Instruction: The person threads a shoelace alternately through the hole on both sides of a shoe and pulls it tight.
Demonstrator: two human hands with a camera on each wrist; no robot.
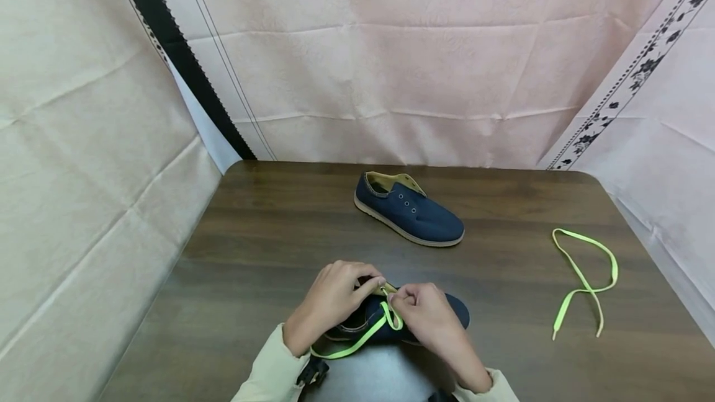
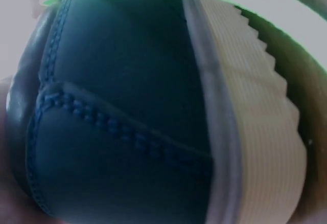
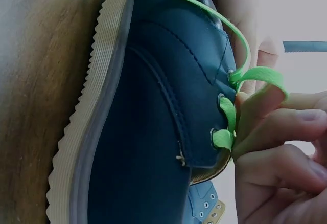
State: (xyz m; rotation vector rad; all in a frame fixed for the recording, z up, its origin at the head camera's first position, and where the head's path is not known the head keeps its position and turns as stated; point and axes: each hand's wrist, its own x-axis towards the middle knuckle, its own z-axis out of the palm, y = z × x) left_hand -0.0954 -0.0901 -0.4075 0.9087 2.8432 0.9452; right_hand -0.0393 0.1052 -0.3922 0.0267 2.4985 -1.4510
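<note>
A navy canvas shoe (image 1: pixel 458 311) lies on the table, its toe pointing right. Its bright green shoelace (image 1: pixel 363 341) runs through the near-side eyelets, visible close up in the right wrist view, and trails left along the shoe's side. My left hand (image 1: pixel 329 296) grips the shoe's opening from the heel side, with thumb and forefinger meeting at the far edge by the tongue. Over the front of the lacing, my right hand (image 1: pixel 430 318) pinches the shoelace with curled fingers (image 3: pixel 291 127). The left wrist view shows the shoe's stitched side (image 2: pixel 122 81).
A second navy shoe (image 1: pixel 413 213), with bare eyelets, stands farther back on the wooden table (image 1: pixel 268 222). Another green shoelace (image 1: pixel 586 290) lies loosely crossed at the right. Pale cloth (image 1: pixel 391 67) hangs behind the table and at both sides.
</note>
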